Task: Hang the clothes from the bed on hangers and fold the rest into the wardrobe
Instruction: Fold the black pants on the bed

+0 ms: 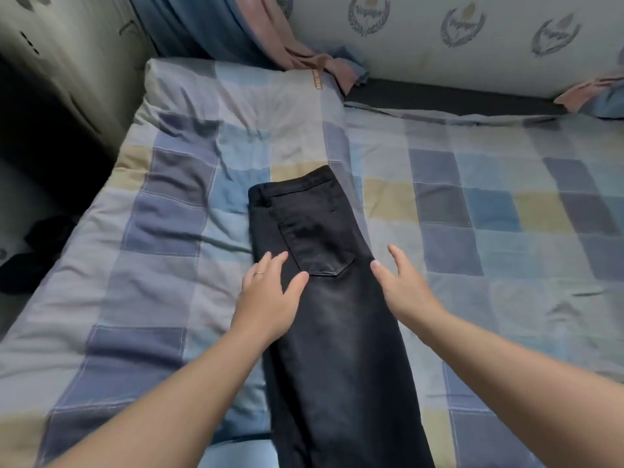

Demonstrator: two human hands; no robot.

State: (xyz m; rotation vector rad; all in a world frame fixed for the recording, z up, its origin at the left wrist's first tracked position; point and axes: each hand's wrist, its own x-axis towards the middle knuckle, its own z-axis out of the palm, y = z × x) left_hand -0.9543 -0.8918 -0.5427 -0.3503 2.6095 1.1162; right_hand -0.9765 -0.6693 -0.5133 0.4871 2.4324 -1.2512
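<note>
Jeans [337,339], black and doubled leg over leg, lie flat at centre frame on the checked bed [506,214]. Left hand [266,298] and right hand [403,288] bracket them, fingers [277,261] straight, gripping nothing, likely smoothing before the fold.

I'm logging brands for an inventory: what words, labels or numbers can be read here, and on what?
Tan label on the quilt: dark capital letters, too blurred to read.
Crests on the wall: script inside the wreaths, too blurred to read.
Jeans: no text shows.
</note>
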